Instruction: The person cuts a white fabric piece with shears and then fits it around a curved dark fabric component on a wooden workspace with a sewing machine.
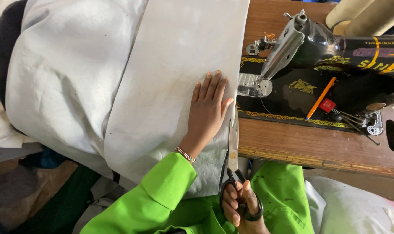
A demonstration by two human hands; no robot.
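Left hand pressed flat, fingers spread, on the white fabric, close to its right edge. Right hand closed through the black handles of the scissors, blades pointing far along that same edge, tips just beside the left thumb. Little slack there: fabric edge, blades and the sewing machine's metal plate crowded close together. More open room on the bare strip of wooden table near the machine's base.

Black sewing machine with gold ornament standing on the table at right; orange pencil lying aslant on its bed. Fabric spilling left over the table's edge in broad folds, a second layer beneath. Dim floor clutter at lower left.

Green sleeves covering both forearms; beaded bracelet at the left wrist. Right hand cut by the bottom margin. Machine's right end out of view. Whether the blades are parted or shut: hard to tell.
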